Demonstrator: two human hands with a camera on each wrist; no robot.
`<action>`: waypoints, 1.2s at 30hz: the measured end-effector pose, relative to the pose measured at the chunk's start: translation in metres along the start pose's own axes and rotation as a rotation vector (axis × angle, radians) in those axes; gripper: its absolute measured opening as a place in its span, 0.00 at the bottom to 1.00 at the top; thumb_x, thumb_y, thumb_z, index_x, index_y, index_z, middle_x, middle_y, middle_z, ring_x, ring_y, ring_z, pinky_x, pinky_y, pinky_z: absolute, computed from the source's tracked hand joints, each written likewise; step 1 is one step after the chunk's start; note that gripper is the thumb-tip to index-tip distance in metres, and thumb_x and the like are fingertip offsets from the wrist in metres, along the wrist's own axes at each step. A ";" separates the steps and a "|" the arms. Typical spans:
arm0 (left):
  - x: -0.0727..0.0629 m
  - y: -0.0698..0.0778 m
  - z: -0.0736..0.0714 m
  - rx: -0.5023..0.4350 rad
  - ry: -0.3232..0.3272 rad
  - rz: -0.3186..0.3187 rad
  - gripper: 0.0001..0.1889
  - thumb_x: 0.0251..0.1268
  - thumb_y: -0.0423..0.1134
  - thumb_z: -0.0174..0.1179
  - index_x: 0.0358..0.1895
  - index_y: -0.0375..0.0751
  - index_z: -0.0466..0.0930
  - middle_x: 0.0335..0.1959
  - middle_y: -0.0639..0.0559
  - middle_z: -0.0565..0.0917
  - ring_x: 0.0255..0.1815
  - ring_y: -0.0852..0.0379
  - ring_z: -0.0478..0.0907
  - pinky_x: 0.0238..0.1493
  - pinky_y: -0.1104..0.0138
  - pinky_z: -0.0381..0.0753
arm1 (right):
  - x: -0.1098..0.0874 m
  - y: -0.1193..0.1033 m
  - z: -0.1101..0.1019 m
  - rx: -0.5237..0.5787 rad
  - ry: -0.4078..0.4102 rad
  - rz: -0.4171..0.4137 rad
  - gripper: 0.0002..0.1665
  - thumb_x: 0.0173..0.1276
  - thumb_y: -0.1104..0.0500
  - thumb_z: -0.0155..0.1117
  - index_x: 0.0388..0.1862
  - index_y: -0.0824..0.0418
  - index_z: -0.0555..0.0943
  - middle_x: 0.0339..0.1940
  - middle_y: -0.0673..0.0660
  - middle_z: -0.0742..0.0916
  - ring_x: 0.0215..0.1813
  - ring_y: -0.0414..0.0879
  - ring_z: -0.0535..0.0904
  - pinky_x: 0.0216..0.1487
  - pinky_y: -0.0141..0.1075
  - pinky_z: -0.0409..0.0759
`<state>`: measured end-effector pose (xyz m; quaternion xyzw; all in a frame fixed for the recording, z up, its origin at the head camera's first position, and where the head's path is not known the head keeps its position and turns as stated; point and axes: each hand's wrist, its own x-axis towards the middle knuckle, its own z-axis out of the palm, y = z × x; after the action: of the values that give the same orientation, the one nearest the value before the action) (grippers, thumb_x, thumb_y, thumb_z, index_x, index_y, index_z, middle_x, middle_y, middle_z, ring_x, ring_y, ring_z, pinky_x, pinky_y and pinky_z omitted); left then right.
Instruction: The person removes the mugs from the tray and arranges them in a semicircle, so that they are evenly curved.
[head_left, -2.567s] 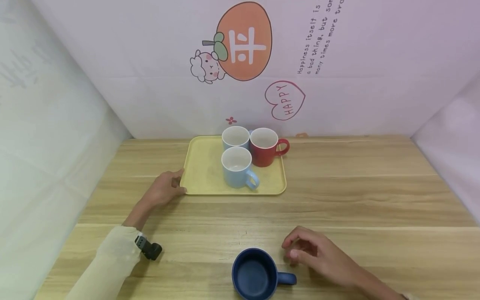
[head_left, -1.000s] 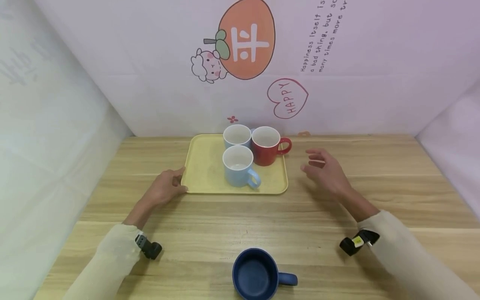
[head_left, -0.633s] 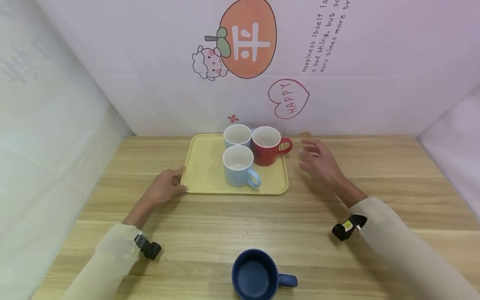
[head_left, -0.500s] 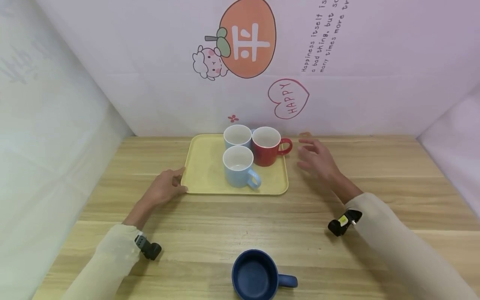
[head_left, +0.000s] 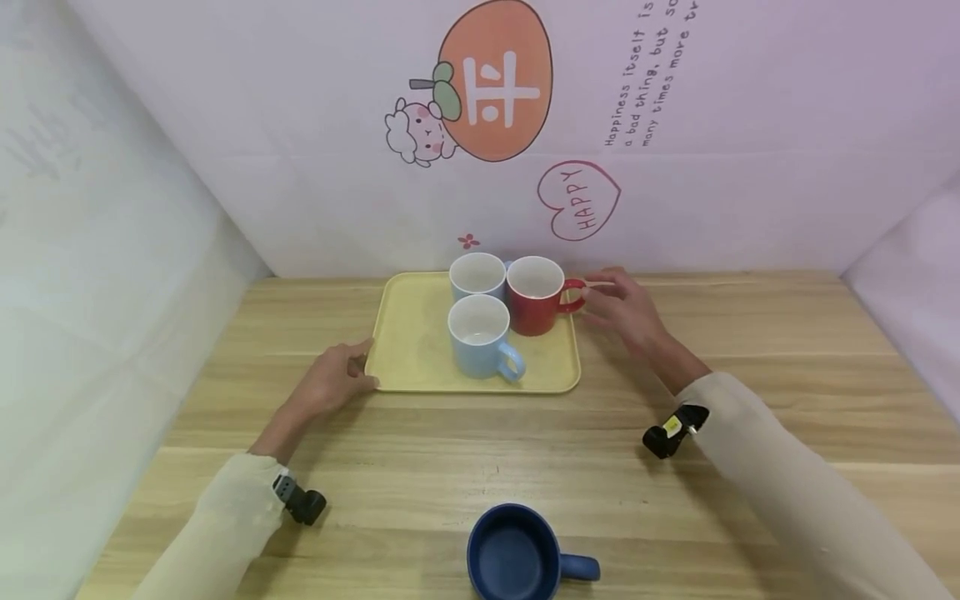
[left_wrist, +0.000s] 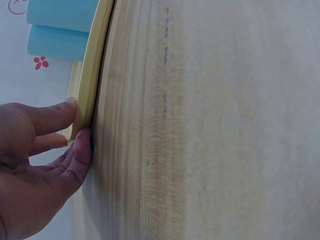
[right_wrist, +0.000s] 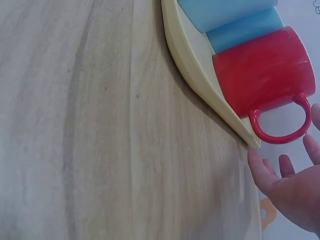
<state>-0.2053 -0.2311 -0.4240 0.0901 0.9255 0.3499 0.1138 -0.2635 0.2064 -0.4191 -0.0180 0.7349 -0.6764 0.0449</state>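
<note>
A pale yellow tray [head_left: 420,350] bears two light blue mugs, one in front [head_left: 478,346] and one behind [head_left: 477,275], and a red mug [head_left: 534,308] at its right. My left hand [head_left: 330,379] grips the tray's left edge; the left wrist view shows thumb and fingers at the rim [left_wrist: 86,95]. My right hand [head_left: 626,312] is at the red mug's handle [right_wrist: 282,137], with fingers spread and loosely bent. In the right wrist view the fingers stand around the handle, not closed on it. A dark blue mug [head_left: 513,554] stands on the table near the front, handle to the right.
The wooden table [head_left: 420,450] runs back to a white printed cloth [head_left: 330,167], close behind the tray. White cloth also hangs at both sides. Small black cameras [head_left: 663,437] sit on both wrists.
My right hand has gone from beside the dark blue mug to the tray's right side, then left to the red mug's handle. The left hand has stayed on the tray.
</note>
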 end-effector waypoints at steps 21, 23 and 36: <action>0.000 -0.003 0.000 -0.014 0.008 -0.004 0.38 0.61 0.30 0.68 0.72 0.23 0.60 0.29 0.45 0.83 0.31 0.52 0.79 0.31 0.61 0.75 | 0.009 -0.003 0.016 0.002 0.015 0.044 0.28 0.77 0.58 0.59 0.65 0.77 0.68 0.60 0.69 0.75 0.61 0.63 0.75 0.60 0.49 0.74; 0.000 -0.003 0.000 -0.014 0.008 -0.002 0.38 0.61 0.30 0.68 0.72 0.23 0.60 0.29 0.45 0.83 0.32 0.52 0.79 0.31 0.62 0.75 | 0.009 -0.004 0.018 -0.010 0.017 0.042 0.27 0.76 0.59 0.59 0.64 0.77 0.68 0.59 0.69 0.75 0.60 0.62 0.75 0.60 0.49 0.74; -0.001 -0.002 0.000 -0.007 0.010 -0.006 0.38 0.61 0.30 0.68 0.72 0.23 0.60 0.29 0.46 0.83 0.30 0.52 0.77 0.29 0.61 0.74 | 0.007 -0.004 0.027 -0.158 0.113 0.019 0.20 0.77 0.61 0.58 0.61 0.71 0.75 0.58 0.65 0.76 0.59 0.55 0.74 0.56 0.46 0.78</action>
<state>-0.2041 -0.2324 -0.4252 0.0851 0.9251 0.3533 0.1104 -0.2679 0.1783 -0.4176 0.0236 0.7874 -0.6160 0.0081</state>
